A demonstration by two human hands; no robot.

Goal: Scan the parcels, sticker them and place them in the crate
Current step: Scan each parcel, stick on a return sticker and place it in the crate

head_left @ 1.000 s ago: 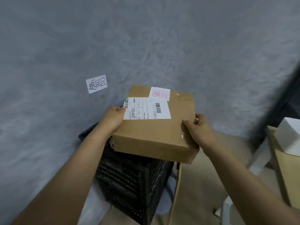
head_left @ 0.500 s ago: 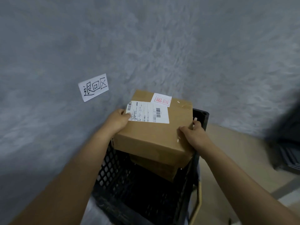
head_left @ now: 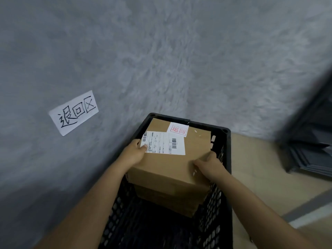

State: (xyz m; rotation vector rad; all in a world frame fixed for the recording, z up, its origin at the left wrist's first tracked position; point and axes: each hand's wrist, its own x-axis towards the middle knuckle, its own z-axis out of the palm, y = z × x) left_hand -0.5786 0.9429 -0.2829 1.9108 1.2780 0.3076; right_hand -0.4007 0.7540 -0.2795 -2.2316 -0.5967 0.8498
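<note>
Since the earlier frame the cardboard parcel (head_left: 170,159) has been lowered from above the rim into the black plastic crate (head_left: 226,141), and the view has been tilted further down over the crate mouth. The parcel is now seated on a stack of other brown parcels (head_left: 170,198) inside the crate, though contact beneath it cannot be confirmed. It is held at both sides: the left hand (head_left: 133,153) is curled round its left edge, with the thumb laid on the corner of the white shipping label (head_left: 164,143); the right hand (head_left: 208,164) is wrapped round the near right corner. Beyond the left thumb, a small white sticker (head_left: 177,129) printed in red characters is seen on the far part of the top face, just past the shipping label.

The perforated crate walls are seen on either side of the forearms. Behind the crate a rough grey textured wall (head_left: 161,51) is shown, and to the left of the left hand a white paper sign (head_left: 74,112) with 3 handwritten black characters is fixed to it. To the right of the right hand a beige floor (head_left: 260,168) is visible, with dark flat sheets (head_left: 312,155) stacked at the far right edge.
</note>
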